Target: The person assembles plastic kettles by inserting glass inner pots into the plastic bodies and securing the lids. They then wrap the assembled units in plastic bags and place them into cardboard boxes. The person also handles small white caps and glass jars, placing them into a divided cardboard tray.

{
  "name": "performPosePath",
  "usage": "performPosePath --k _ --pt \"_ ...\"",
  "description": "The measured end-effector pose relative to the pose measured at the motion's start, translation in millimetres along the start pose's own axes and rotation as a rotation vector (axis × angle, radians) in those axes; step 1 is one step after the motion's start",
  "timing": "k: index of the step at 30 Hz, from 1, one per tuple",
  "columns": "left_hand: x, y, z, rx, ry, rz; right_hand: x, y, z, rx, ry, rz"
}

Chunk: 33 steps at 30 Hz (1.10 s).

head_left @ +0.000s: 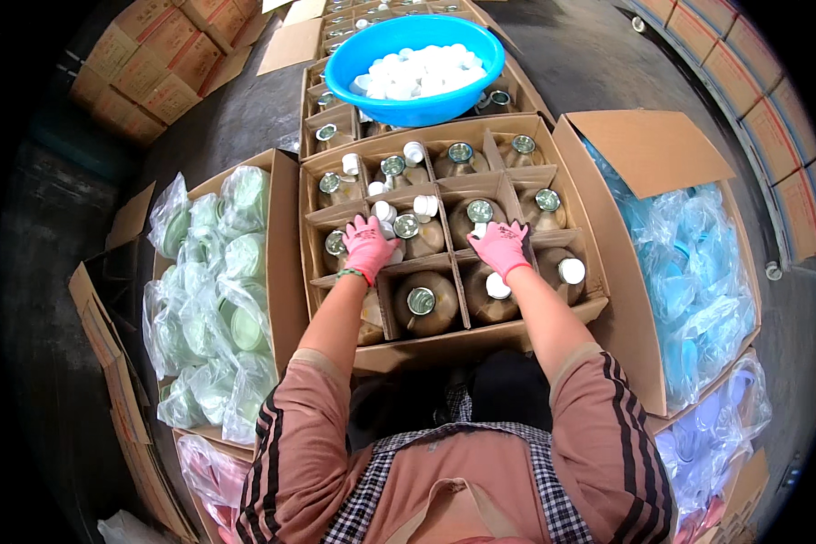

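A cardboard box (562, 313) with dividers holds several glass bottles (431, 313) in its cells. Loose white caps (424, 207) lie among them. My left hand (369, 247), in a pink glove, is over the left cells with its fingers apart, beside a bottle mouth (335, 242) and several caps. In a matching glove, my right hand (499, 243) has its fingers closed at a white cap (480, 229), just below an uncapped bottle mouth (480, 210). Its fingertips are partly hidden. Two nearer bottles on the right have white caps (571, 270) at their mouths.
Beyond the box, a blue basin (414, 111) full of white caps rests on another box of bottles. Bagged green plastic items (213, 290) fill a carton at left; bagged blue ones (684, 299) fill one at right. Stacked cartons (145, 68) stand farther back, with a wheeled rack at right.
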<state>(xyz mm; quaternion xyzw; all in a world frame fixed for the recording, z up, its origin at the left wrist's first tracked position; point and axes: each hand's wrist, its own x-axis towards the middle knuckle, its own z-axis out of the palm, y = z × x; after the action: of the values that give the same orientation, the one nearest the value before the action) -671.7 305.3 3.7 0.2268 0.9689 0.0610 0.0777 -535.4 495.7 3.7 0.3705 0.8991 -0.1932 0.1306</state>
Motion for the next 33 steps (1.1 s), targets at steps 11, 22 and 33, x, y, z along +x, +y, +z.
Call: performPosePath --k 11,22,33 --pt "-24 -10 -1 0.071 0.081 0.238 -16 76 -50 0.586 0.705 -0.222" --pt "-26 -8 -24 -0.282 0.128 0.302 67 84 -68 -0.253 0.221 -0.061" --pt "-120 16 12 -0.184 -0.203 0.536 75 85 -58 -0.183 0.292 -0.189"
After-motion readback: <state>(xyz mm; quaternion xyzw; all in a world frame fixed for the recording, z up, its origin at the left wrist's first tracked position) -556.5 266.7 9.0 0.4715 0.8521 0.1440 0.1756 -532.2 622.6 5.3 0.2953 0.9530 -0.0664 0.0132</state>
